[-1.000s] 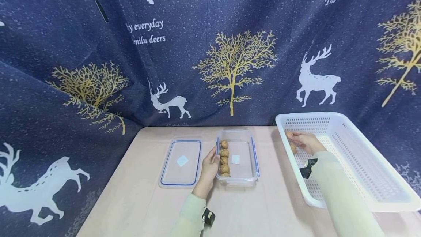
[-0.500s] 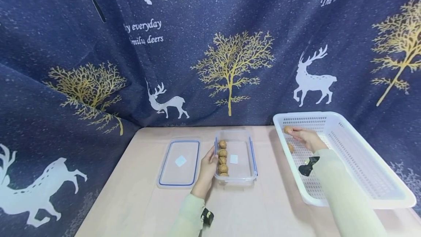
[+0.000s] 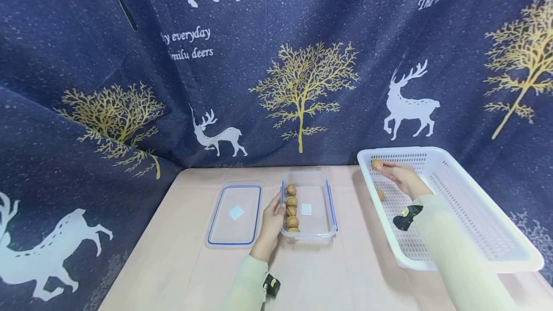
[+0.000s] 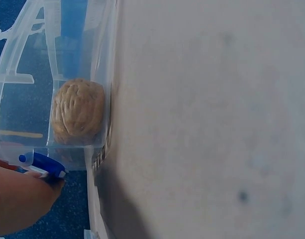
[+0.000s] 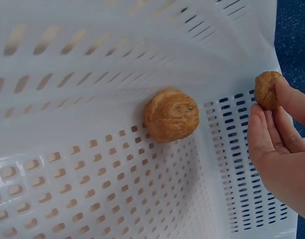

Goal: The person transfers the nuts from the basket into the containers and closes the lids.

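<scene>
My right hand (image 3: 405, 179) pinches a walnut (image 3: 377, 163) between thumb and fingers, raised near the back left corner of the white basket (image 3: 387, 234). Below it another walnut (image 5: 171, 115) lies on the perforated basket floor by the side wall. My left hand (image 3: 271, 223) holds the left side of a clear plastic food container (image 3: 317, 217), its thumb at the rim beside a blue part (image 4: 48, 164). Several walnuts (image 3: 292, 210) stand in one row along the container's left wall, while its right part shows a white label on the bottom.
A clear lid (image 3: 229, 229) with a blue seal lies flat on the pale pink tablecloth (image 3: 173, 263), left of the container. Behind the table hangs a dark blue curtain (image 3: 268, 109) printed with deer and trees. The basket takes up the table's right side.
The right hand has lifted the walnut from the basket's left side up toward its back corner, away from the other walnut. The left hand keeps its hold on the container.
</scene>
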### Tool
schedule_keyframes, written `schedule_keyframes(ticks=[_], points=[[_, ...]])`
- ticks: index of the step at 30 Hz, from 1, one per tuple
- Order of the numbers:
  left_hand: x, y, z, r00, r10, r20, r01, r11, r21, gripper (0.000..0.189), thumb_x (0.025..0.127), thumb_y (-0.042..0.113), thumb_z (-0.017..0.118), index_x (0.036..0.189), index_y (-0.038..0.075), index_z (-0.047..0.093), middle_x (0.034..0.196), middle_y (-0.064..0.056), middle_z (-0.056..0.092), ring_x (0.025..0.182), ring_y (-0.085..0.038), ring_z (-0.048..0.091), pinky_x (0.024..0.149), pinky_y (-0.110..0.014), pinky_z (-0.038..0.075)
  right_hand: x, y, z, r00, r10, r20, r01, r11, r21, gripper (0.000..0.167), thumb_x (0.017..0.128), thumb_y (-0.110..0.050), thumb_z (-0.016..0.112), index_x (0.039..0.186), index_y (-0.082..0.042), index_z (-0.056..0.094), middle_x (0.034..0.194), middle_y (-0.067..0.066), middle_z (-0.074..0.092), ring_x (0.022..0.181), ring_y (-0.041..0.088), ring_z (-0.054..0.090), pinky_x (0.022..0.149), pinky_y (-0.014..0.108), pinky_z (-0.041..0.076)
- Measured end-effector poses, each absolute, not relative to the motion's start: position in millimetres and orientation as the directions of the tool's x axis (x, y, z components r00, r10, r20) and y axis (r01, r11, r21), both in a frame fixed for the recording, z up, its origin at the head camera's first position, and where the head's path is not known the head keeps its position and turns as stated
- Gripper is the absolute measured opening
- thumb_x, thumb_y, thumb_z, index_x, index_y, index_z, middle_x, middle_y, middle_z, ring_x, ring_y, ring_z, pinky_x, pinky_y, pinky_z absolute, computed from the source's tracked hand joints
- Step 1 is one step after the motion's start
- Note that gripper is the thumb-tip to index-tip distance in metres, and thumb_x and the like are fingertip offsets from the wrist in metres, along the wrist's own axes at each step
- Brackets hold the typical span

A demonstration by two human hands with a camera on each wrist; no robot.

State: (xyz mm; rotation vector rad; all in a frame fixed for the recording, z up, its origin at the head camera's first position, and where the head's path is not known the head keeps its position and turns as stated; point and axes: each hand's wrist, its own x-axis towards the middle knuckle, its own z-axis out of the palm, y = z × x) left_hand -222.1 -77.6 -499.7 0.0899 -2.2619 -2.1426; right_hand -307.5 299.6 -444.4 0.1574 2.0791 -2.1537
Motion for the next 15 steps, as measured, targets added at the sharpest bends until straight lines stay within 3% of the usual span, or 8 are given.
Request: schedule_keyframes(ticks=[9,12,15], points=[[-221,-78,-501,-0.998,-0.052,-0.024,-0.027,0.067,0.997,0.047,0.099,0.007,0.045,0.146,0.002,0.037,0.150,-0.020,0.036,0.140,-0.040,0.027,0.115,-0.051,0.023,-306,299,-436,-0.988,-0.021,-0.153,0.153,0.014,-0.988,0.072,0.092,-0.011,0.065,0.145,0.012,0.022,0.084,-0.026,0.062,0.084,-0.011,0.059,0.113,0.033,0.029],[-221,-78,-500,-0.998,-0.056,-0.027,-0.031,0.074,0.997,0.047,0.099,0.006,0.045,0.146,0.003,0.038,0.150,-0.020,0.036,0.140,-0.040,0.028,0.115,-0.051,0.024,-305,298,-432,-0.988,-0.010,-0.155,0.155,-0.019,-0.988,0.063,0.091,-0.010,0.066,0.143,0.006,0.033,0.083,-0.024,0.064,0.083,-0.010,0.060,0.109,0.026,0.036],[-222,-78,-500,-0.997,-0.065,-0.028,-0.033,0.084,0.996,0.048,0.099,0.006,0.046,0.146,0.004,0.039,0.149,-0.020,0.036,0.139,-0.040,0.028,0.115,-0.051,0.025,-304,295,-426,-0.990,-0.011,-0.141,0.142,-0.080,-0.987,0.046,0.091,-0.006,0.065,0.134,-0.003,0.049,0.083,-0.021,0.066,0.081,-0.009,0.060,0.094,0.014,0.047]])
